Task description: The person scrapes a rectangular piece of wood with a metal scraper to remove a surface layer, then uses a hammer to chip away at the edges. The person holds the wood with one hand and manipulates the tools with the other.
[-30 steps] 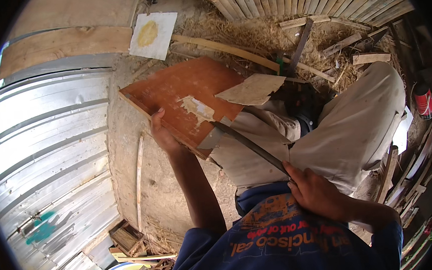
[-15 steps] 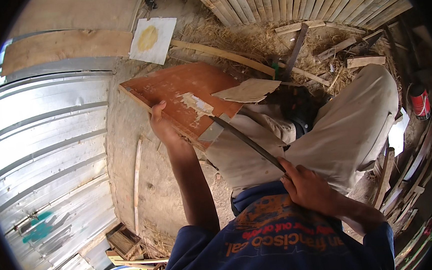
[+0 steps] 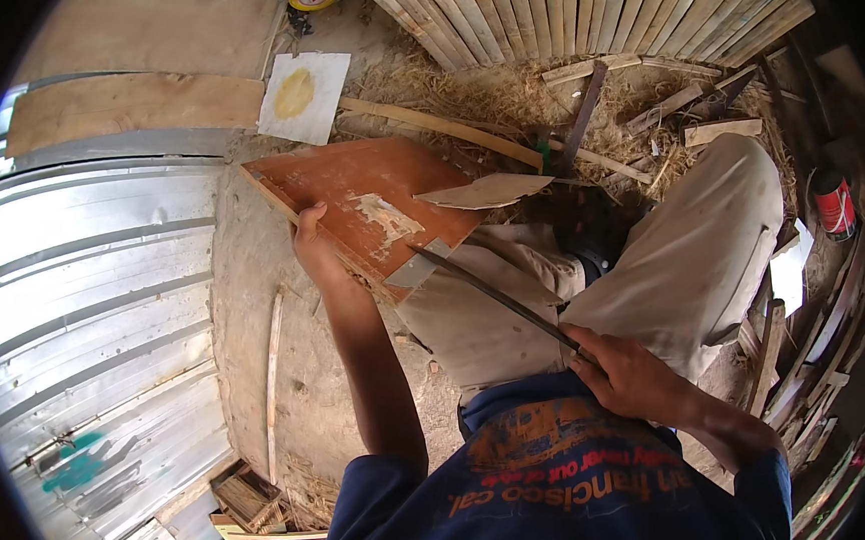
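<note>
My left hand (image 3: 317, 248) grips the left edge of a reddish-brown wooden panel (image 3: 325, 172), its thumb on the top face. The panel is tilted and rests by my thigh. On its face are a pale patch (image 3: 389, 219) of torn, splintered surface and a grey square (image 3: 418, 263) at the near corner. My right hand (image 3: 615, 370) is closed round the near end of a long thin dark metal bar (image 3: 505, 306). The bar's far tip lies at the panel, just short of the torn patch. A thin loose brown sheet (image 3: 487, 191) overlaps the panel's right side.
White paper (image 3: 305, 98) with a yellow stain lies beyond the panel. Farther right are wooden slats (image 3: 575, 9), straw and wood offcuts (image 3: 724, 131). A red and black can (image 3: 834, 204) stands at the right. Corrugated metal sheeting (image 3: 90, 244) lines the left side.
The bar's tip has drawn back slightly from the torn patch, and my right hand has shifted a little to the right. My left hand keeps its hold on the panel. The view has tilted slightly.
</note>
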Demonstrator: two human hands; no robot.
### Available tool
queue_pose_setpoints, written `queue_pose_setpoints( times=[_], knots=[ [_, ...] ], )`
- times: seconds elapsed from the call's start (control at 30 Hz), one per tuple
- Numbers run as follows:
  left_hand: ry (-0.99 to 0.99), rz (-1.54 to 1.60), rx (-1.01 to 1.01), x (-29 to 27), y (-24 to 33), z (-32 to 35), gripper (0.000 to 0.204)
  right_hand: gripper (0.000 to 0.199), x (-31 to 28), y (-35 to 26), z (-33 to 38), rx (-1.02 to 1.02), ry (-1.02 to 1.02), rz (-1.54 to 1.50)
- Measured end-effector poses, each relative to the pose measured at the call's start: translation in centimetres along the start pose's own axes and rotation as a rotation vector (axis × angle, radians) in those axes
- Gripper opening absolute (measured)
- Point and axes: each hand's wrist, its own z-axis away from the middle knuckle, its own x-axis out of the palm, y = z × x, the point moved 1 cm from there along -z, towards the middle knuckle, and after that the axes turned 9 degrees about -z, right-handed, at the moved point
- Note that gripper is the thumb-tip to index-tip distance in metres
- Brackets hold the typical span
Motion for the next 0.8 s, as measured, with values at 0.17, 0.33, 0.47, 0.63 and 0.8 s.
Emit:
queue_pose_setpoints(
  times=[0.17,0.33,0.47,0.63,0.8],
  knots=[
    [0.065,-0.020,0.013,0.0,-1.0,0.8,0.051,0.047,1.2,-0.1,-2.4,0.048,0.020,0.183],
    [0.080,-0.038,-0.049,-0.6,-0.7,1.3,0.049,0.048,2.9,1.6,-6.2,-0.008,0.074,0.077],
    [0.009,0.047,0.024,0.9,-0.7,3.4,0.046,0.043,2.7,1.6,-7.7,0.004,-0.011,-0.247],
    [0.052,-0.057,0.258,3.4,-1.1,5.7,0.042,0.042,1.9,0.2,-9.2,-0.015,0.031,-0.271],
    [-0.047,0.067,0.056,2.1,-0.1,1.4,0.041,0.046,0.3,0.9,-3.1,-0.001,0.016,-0.029]
  ],
)
